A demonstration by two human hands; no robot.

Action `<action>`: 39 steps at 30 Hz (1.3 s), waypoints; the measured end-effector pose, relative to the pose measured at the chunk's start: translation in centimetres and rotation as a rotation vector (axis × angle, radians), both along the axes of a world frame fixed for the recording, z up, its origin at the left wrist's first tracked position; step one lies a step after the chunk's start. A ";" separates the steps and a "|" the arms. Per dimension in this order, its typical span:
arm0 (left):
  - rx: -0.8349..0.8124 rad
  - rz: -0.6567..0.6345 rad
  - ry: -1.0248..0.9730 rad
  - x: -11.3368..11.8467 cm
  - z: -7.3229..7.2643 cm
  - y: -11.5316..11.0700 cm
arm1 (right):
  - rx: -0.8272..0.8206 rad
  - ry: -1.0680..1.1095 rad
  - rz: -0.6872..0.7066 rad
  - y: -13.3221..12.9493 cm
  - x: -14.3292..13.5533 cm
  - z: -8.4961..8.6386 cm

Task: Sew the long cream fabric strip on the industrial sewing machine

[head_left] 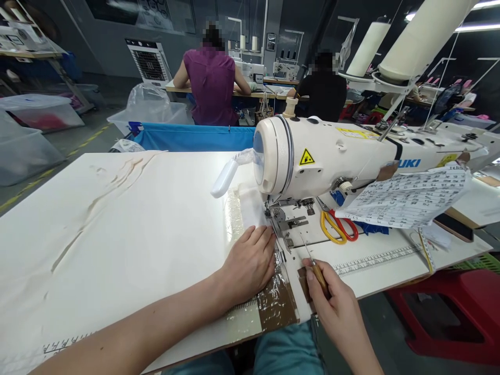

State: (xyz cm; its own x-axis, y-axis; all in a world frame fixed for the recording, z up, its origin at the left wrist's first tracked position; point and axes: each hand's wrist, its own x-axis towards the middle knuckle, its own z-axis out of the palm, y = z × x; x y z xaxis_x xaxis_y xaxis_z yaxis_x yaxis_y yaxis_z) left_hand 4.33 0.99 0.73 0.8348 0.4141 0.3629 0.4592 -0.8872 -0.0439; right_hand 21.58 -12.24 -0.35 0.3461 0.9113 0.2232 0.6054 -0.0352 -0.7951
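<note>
Fingers [333, 276] of the right hand [340, 307] wrap round a wooden-handled awl [321, 278] at five o'clock, while at six the left hand [250, 263], fingers close together, rests fingertips on white fabric [251, 205] near the sewing machine [312, 151].

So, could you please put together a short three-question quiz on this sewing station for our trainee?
1. What does the right hand hold?
2. True or false: the left hand grips a cone of thread.
3. Which colours are the handles of the scissors?
A) blue and green
B) red and yellow
C) black and white

Key:
1. A thin pointed tool with a brown handle.
2. False: it lies palm down just in front of the needle area of the sewing machine.
3. B.
</note>
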 end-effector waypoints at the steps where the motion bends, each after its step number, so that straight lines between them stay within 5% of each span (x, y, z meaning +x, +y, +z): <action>1: -0.001 0.001 0.000 0.0 0.0 0.1 | -0.003 0.024 0.001 -0.1 0.0 0.1; 7: 0.000 0.017 -0.014 0.1 -0.4 0.5 | -0.012 0.109 -0.026 -0.2 -0.8 1.1; 17: -0.095 0.040 -0.055 0.3 0.0 2.0 | 0.219 -0.305 0.267 2.7 -2.8 0.9; 39: -0.153 0.046 -0.139 0.1 -0.2 3.0 | 0.050 -0.815 0.124 5.1 -4.7 1.0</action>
State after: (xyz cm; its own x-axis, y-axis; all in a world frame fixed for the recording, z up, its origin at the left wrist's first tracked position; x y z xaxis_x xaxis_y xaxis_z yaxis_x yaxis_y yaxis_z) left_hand 4.45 3.96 0.55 0.7597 0.5101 0.4032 0.4919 -0.8565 0.1567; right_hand 16.93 -7.12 0.65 -0.0438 0.9146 0.4020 0.9902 0.0932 -0.1041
